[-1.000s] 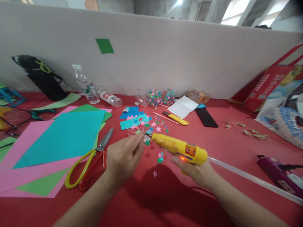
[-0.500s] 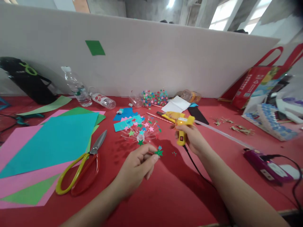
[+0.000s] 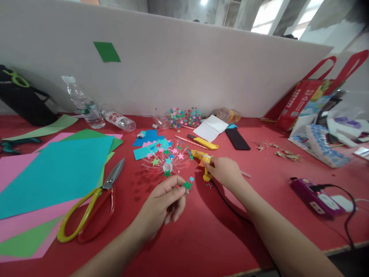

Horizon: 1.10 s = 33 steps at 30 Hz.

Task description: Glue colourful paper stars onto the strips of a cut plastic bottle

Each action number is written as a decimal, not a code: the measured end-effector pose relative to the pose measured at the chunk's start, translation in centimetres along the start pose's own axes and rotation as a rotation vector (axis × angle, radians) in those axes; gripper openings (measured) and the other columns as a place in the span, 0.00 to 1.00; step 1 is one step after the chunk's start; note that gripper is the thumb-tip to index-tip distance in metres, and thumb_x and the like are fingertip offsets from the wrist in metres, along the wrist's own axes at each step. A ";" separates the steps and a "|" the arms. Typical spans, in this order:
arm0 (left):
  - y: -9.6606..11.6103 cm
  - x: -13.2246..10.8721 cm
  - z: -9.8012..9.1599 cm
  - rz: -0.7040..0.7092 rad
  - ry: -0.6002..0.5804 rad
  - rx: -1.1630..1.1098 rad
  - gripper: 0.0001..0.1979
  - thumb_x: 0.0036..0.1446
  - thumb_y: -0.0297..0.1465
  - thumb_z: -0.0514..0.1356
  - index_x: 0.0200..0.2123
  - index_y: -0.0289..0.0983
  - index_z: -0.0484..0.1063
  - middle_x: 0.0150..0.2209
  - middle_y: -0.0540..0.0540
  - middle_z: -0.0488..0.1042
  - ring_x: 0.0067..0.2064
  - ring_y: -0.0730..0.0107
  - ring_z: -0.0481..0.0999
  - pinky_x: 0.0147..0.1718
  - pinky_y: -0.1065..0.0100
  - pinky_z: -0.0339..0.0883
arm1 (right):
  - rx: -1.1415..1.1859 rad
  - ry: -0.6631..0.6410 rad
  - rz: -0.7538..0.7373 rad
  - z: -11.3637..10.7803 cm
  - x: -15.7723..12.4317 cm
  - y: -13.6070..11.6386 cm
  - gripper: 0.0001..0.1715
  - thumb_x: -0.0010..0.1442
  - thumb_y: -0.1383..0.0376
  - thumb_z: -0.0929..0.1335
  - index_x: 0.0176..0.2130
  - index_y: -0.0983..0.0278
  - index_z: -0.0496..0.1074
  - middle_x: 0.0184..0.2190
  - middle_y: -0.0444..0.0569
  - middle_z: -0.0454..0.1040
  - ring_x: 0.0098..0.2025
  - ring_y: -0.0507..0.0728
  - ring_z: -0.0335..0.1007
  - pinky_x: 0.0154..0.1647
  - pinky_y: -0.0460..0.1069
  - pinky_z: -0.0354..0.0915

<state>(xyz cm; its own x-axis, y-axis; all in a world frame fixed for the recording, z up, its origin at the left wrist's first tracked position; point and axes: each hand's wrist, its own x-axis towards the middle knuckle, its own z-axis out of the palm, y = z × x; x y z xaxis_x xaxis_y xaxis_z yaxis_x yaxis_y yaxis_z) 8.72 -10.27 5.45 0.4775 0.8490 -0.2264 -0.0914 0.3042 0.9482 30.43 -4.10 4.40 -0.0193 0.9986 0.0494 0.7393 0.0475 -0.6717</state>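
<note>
Coloured paper sheets [image 3: 60, 173] overlap on the red table [image 3: 207, 242], with scissors [image 3: 107, 184] just beside them; the left hand [image 3: 167, 202], fingers loosely curled, pinches a green star [image 3: 187, 185] between thumb and forefinger, in front of a splayed clear plastic piece [image 3: 167, 166] dotted with stars; a yellow glue gun [image 3: 206, 175] sits in the right hand [image 3: 226, 171], fingers closed around it; farther right lies a purple power strip [image 3: 317, 198]
</note>
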 end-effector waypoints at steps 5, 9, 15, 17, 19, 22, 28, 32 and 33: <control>-0.2 0.4 0.0 -0.051 -0.043 -0.144 0.06 0.60 0.33 0.54 0.31 0.38 0.63 0.12 0.58 0.59 0.14 0.82 0.45 0.14 0.75 0.36 | 0.318 -0.232 -0.451 0.0 -2.6 -3.1 0.05 0.60 0.64 0.67 0.36 0.62 0.74 0.32 0.45 0.77 0.33 0.51 0.71 0.35 0.46 0.65; -0.4 0.6 0.0 -0.130 -0.109 -0.291 0.05 0.58 0.31 0.53 0.30 0.37 0.64 0.11 0.58 0.56 0.13 0.82 0.44 0.13 0.75 0.37 | 0.549 -0.343 -0.449 0.7 -3.0 -3.0 0.03 0.59 0.66 0.69 0.34 0.64 0.74 0.32 0.45 0.75 0.35 0.50 0.70 0.38 0.46 0.67; 0.1 0.3 0.0 -0.111 -0.071 -0.135 0.11 0.59 0.37 0.52 0.27 0.38 0.65 0.11 0.58 0.54 0.12 0.81 0.43 0.12 0.75 0.39 | 0.690 -0.380 -0.453 0.4 -2.9 -2.7 0.03 0.60 0.66 0.70 0.33 0.64 0.72 0.30 0.44 0.72 0.32 0.50 0.68 0.36 0.46 0.66; 0.4 0.1 -0.1 0.054 0.098 0.170 0.12 0.59 0.39 0.53 0.30 0.38 0.68 0.12 0.58 0.57 0.13 0.80 0.49 0.14 0.75 0.43 | 0.581 -0.302 -0.496 -0.4 -3.0 -3.3 0.02 0.61 0.68 0.68 0.33 0.64 0.71 0.30 0.43 0.71 0.31 0.49 0.66 0.34 0.45 0.64; 0.6 -0.1 -0.4 0.281 0.301 0.532 0.09 0.59 0.36 0.55 0.38 0.39 0.71 0.14 0.59 0.58 0.15 0.79 0.55 0.16 0.75 0.47 | 0.355 -0.222 -0.580 -1.4 -2.9 -4.2 0.04 0.60 0.71 0.67 0.34 0.63 0.71 0.29 0.43 0.71 0.30 0.49 0.64 0.33 0.44 0.61; 0.4 -0.1 -1.1 0.519 0.471 0.986 0.17 0.58 0.33 0.56 0.51 0.39 0.69 0.15 0.60 0.60 0.14 0.78 0.57 0.17 0.73 0.49 | 0.017 -0.202 -0.737 -2.4 -2.2 -5.3 0.07 0.60 0.73 0.65 0.34 0.63 0.71 0.28 0.43 0.72 0.28 0.49 0.62 0.31 0.45 0.56; -0.4 0.4 -1.8 0.579 0.484 1.297 0.19 0.60 0.33 0.54 0.53 0.34 0.69 0.15 0.56 0.68 0.13 0.73 0.66 0.15 0.71 0.53 | -0.244 -0.251 -0.810 -1.9 -0.3 -5.2 0.09 0.64 0.69 0.63 0.35 0.62 0.72 0.23 0.41 0.71 0.24 0.49 0.59 0.29 0.46 0.50; -0.7 0.5 -1.7 0.631 0.457 1.366 0.20 0.61 0.33 0.53 0.55 0.33 0.66 0.16 0.53 0.71 0.14 0.70 0.68 0.15 0.70 0.55 | -0.244 -0.253 -0.886 -1.4 0.0 -4.8 0.11 0.64 0.69 0.62 0.32 0.63 0.71 0.21 0.41 0.68 0.23 0.49 0.56 0.28 0.47 0.49; -0.8 0.5 -1.7 0.655 0.448 1.391 0.21 0.62 0.32 0.52 0.57 0.32 0.64 0.16 0.53 0.71 0.14 0.69 0.69 0.14 0.69 0.55 | -0.244 -0.251 -0.905 -1.3 0.0 -4.8 0.12 0.64 0.69 0.62 0.31 0.63 0.71 0.21 0.41 0.67 0.22 0.50 0.55 0.27 0.47 0.48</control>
<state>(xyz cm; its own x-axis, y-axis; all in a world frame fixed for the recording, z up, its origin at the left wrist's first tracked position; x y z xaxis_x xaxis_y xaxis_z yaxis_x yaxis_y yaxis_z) 7.54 -9.40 4.20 0.3717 0.7975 0.4752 0.7815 -0.5451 0.3035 27.78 -4.40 8.59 -0.7716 0.5640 0.2941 0.4931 0.8225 -0.2836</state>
